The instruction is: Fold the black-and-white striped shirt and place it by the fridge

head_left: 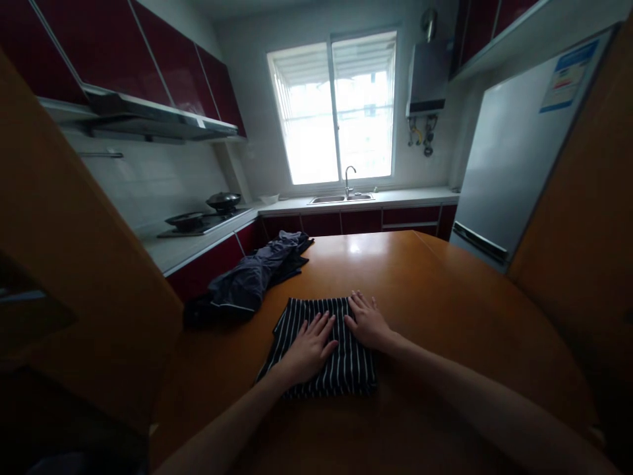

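Observation:
A folded black garment with white stripes [341,369] lies flat on the wooden table [425,297] in front of me. My left hand [310,346] rests palm down on the middle of the cloth, its fingers stretched out and a little apart. Near the far right edge of the fabric, my right hand [368,321] also lies flat, fingers extended. Neither hand grips anything. What kind of garment it is cannot be made out from the folded shape.
A heap of dark grey and black clothes [252,277] lies at the table's left edge. Beyond are a stove with pans [222,201], a counter with a sink [341,198] under a window, and a fridge [519,145] on the right.

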`<state>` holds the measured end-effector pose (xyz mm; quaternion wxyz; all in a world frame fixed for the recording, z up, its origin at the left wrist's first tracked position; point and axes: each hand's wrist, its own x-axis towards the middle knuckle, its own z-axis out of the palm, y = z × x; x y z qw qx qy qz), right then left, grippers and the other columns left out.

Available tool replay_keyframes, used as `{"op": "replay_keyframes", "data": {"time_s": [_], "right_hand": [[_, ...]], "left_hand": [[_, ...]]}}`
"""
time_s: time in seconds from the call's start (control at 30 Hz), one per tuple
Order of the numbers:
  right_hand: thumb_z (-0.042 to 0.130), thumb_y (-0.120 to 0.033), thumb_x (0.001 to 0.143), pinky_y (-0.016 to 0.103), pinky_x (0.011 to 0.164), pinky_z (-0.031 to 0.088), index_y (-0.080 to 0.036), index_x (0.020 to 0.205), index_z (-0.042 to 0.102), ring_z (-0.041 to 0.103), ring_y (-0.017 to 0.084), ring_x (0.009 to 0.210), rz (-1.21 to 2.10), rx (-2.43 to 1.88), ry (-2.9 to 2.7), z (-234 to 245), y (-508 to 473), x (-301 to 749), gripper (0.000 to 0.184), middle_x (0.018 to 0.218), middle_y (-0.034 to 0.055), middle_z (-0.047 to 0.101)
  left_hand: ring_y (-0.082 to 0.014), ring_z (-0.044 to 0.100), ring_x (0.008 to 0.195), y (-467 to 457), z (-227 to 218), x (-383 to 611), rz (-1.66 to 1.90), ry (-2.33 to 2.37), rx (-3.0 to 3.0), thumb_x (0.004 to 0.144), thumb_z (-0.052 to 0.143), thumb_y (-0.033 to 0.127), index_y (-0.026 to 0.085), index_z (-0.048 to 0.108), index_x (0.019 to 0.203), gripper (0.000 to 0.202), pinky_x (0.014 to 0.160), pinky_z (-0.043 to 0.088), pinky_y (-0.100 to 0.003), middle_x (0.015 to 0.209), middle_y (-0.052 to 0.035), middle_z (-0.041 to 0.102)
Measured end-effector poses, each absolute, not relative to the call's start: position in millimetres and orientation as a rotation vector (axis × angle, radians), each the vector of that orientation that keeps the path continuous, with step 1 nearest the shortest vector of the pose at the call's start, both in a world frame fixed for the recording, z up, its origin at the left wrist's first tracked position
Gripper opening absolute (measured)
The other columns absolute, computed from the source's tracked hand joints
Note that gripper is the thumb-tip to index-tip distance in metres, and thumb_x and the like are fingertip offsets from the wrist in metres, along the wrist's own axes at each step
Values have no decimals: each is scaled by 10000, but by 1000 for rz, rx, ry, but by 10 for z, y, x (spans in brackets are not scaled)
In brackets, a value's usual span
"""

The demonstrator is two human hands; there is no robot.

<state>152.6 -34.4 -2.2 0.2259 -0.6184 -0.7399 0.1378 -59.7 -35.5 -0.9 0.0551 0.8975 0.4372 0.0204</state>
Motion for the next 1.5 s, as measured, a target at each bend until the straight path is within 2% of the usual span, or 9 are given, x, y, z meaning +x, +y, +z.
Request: {"op": "replay_keyframes", "data": {"time_s": [0.13,0.27,0.53,0.9,1.0,1.1,1.27,1.4,1.5], "right_hand": [[359,-462,1019,498,1239,113,-59,1513,421,225,279,1520,353,-1863,-1881,-113,-75,1797,640,1605,169,331],[306,-380,1035,440,1230,191,-65,1485,465,293,240,1499,291,-1783,-1763,-101,-26,1854,572,1582,168,380],[460,-293,962,521,1236,178,-110,1445,532,248,266,1514,267,-1463,-2054,-78,-648,1444,521,1577,150,394],[526,-259,929,537,1251,110,-262,1589,296,112,263,1543,395,-1135,-2461,4,-1612,1651,699,1658,48,216],[571,-300,924,538,1252,108,-262,1585,310,117,282,1540,444,-1101,-2466,32,-1815,1695,711,1657,57,214],[571,-333,949,527,1254,139,-272,1545,401,229,276,1517,486,-1000,-2434,68,-1926,1725,623,1619,65,324],[431,-312,1025,521,1230,249,-228,1469,517,310,242,1491,357,-1140,-2135,133,-1563,1679,460,1564,93,430],[488,-346,996,544,1227,226,-189,1450,537,274,269,1504,253,-1252,-2077,160,-952,1543,483,1570,128,413],[507,-356,979,534,1235,178,-166,1462,517,232,272,1518,236,-1296,-2154,102,-581,1463,519,1596,141,361]], "left_hand": [[-262,109,1545,-362,-9,-609,45,1354,2717,1048,267,554,223,209,1607,652,1233,143,-530,1669,-67,131],[-267,115,1545,-370,13,-599,34,1364,2699,1048,268,551,217,205,1608,655,1231,152,-533,1670,-68,134],[-285,140,1541,-375,-63,-615,125,1332,2746,1043,272,556,241,242,1604,643,1230,156,-540,1663,-63,181],[-284,140,1541,-361,-69,-625,121,1307,2761,1048,277,521,210,232,1606,640,1228,164,-526,1666,-77,171],[-283,132,1542,-386,-38,-603,100,1319,2750,1051,278,507,194,236,1604,637,1230,155,-524,1667,-78,160],[-293,134,1541,-423,17,-597,89,1318,2720,1046,295,503,203,244,1603,634,1224,160,-536,1665,-85,161],[-292,164,1537,-289,160,-764,79,1314,2687,1013,364,565,220,298,1586,672,1221,153,-553,1647,-95,241],[-300,165,1535,40,208,-1065,112,1519,2650,1015,376,501,232,368,1556,604,1215,147,-572,1638,-98,274],[-315,151,1535,237,150,-1270,63,1635,2542,1017,345,507,229,287,1590,640,1201,173,-587,1654,-110,213]]}}
